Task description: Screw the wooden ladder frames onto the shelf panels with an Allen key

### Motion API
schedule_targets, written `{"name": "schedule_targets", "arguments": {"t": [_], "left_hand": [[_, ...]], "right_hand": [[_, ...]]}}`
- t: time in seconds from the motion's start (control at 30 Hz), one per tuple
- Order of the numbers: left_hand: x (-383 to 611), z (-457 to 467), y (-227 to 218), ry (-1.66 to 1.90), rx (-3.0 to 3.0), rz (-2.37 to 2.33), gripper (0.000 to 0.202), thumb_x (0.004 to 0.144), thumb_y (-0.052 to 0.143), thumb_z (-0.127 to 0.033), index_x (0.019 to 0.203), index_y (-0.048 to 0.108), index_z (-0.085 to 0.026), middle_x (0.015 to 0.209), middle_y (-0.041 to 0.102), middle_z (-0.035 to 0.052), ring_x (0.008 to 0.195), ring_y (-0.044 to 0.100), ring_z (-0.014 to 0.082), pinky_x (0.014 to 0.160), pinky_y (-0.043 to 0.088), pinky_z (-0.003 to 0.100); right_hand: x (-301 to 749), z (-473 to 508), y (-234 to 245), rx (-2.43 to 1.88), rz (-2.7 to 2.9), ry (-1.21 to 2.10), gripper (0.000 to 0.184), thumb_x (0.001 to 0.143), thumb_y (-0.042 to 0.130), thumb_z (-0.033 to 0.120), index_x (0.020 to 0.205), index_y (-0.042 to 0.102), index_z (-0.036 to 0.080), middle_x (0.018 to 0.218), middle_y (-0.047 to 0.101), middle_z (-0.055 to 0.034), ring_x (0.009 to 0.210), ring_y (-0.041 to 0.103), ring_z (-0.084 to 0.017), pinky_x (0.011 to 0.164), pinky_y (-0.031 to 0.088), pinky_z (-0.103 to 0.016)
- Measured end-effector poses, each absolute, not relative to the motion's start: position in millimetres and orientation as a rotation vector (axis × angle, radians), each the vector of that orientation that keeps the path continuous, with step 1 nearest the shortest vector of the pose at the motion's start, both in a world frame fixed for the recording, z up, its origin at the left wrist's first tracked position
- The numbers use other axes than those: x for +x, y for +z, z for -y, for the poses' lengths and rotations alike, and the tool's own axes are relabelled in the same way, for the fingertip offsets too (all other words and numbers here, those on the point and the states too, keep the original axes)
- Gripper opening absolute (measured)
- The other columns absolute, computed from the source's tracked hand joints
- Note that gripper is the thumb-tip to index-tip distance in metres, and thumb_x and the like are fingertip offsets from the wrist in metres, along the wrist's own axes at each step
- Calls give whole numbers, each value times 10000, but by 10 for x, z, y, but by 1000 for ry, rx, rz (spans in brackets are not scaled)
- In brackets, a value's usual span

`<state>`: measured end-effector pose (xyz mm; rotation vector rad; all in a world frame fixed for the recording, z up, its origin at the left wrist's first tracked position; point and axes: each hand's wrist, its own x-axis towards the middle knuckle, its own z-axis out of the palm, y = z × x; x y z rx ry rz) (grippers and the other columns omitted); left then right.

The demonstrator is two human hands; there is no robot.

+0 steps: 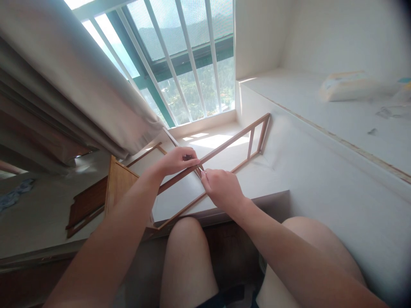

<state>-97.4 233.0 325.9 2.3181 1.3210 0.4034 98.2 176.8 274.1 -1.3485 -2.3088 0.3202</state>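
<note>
A thin wooden frame [239, 136] made of long rails and short cross bars lies on the white ledge [231, 171] under the window. My left hand [178, 159] is closed on the frame's upper rail near its middle. My right hand [223, 188] is curled beside it, fingertips pinched at the same spot on the rail; what it pinches is too small to name. Both hands nearly touch. A wooden panel [118, 184] stands on edge at the frame's left end.
A beige curtain [73, 85] hangs at the left over the barred window [183, 55]. Dark wooden pieces [85, 205] lie on the left surface. A white packet [348, 85] rests on the raised shelf at the right. My bare knees [189, 256] are below the ledge.
</note>
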Motion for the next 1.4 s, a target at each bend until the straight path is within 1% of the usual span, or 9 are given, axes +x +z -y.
{"name": "schedule_targets", "arguments": {"t": [0.2,0.33,0.53,0.6,0.7,0.87,1.07,1.23,1.4], "left_hand": [[-963,-2323,3267,413,2320,-1329,332,882,546,-447,767,657,-156,728,606,16,691,527,134,629,389,257],[-969,-2331,3270,402,2316,-1317,337,880,547,-456,775,665,-158,734,613,18,693,530,135,632,393,256],[-960,-2329,3272,405,2324,-1315,337,876,547,-455,772,664,-156,734,614,18,693,522,132,632,394,250],[-952,-2327,3276,407,2325,-1315,334,876,547,-447,768,663,-154,730,610,18,696,519,133,632,393,249],[-945,-2326,3282,402,2320,-1318,332,879,544,-442,768,662,-152,729,605,17,699,517,133,630,392,248],[-951,-2332,3277,405,2301,-1312,333,876,550,-445,764,656,-149,724,593,14,695,516,130,628,392,247],[-958,-2336,3263,408,2298,-1313,328,875,554,-444,768,654,-151,731,595,14,704,526,133,631,394,250],[-951,-2330,3275,409,2305,-1320,321,874,550,-439,769,656,-154,733,601,16,708,526,135,637,400,249],[-952,-2325,3277,406,2304,-1338,312,869,552,-435,776,662,-158,746,615,21,708,533,139,645,408,255]], "right_hand": [[956,-1763,2768,-1375,2273,415,420,1007,281,344,817,621,186,805,694,-81,746,632,-217,630,331,-297],[975,-1825,2718,-1335,2112,667,450,993,296,360,701,587,180,727,660,-78,714,594,-194,627,335,-288],[896,-1854,2607,-1062,1657,1253,444,956,336,376,549,380,206,469,424,21,481,489,-125,514,338,-252],[855,-1849,2583,-1003,1496,1441,420,940,352,378,554,358,214,431,352,51,394,450,-113,461,335,-246],[838,-1844,2571,-980,1373,1568,383,922,379,376,575,377,216,418,333,68,344,438,-112,424,333,-242],[926,-1834,2582,-1070,1583,1265,448,963,331,391,560,399,206,457,413,32,458,460,-119,510,327,-251],[965,-1809,2610,-1185,1881,875,461,990,300,363,613,498,186,589,536,-17,603,473,-142,580,278,-269],[957,-1802,2638,-1251,2039,736,449,1008,289,356,719,585,181,670,608,-39,663,520,-160,619,273,-279],[980,-1807,2658,-1311,2144,626,474,1025,258,354,771,618,180,727,651,-58,700,565,-178,628,268,-293]]}}
